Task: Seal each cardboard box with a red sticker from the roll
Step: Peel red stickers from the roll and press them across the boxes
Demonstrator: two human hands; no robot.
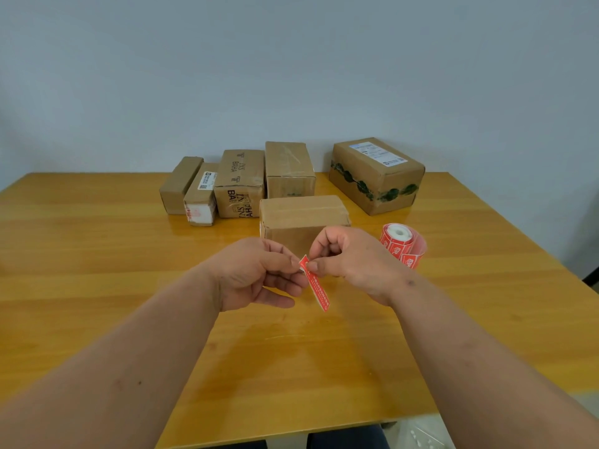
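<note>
Both hands meet above the middle of the glossy yellow wooden table point(129, 241), pinching one narrow red strip sticker with white print point(316, 285). The left hand point(256, 273) has its thumb and forefinger closed on the sticker's upper end from the left, its other fingers curled loosely below. The right hand point(350, 260) pinches the same upper end from the right, fingers bent in toward the palm. The top corner of the sticker folds over between the two sets of fingertips, and the rest of the strip hangs down and slightly to the right, free of the table.

Just behind the hands lies a plain brown cardboard box with clear tape across its top point(303, 215), its near face partly hidden by the knuckles. To its right, near the right hand, the roll of red stickers on a white core point(402, 243) stands on the table with a loose tail curling round it.

Further back, along the wall edge of the table, a row of brown cardboard boxes stands side by side: a slim plain box point(180, 184), a slim box with a white label point(201, 199), a box printed with black letters point(238, 183), and a taller plain box point(288, 170). Apart to the right sits a large box with dark green printed tape and a white shipping label point(376, 175), turned at an angle.
</note>
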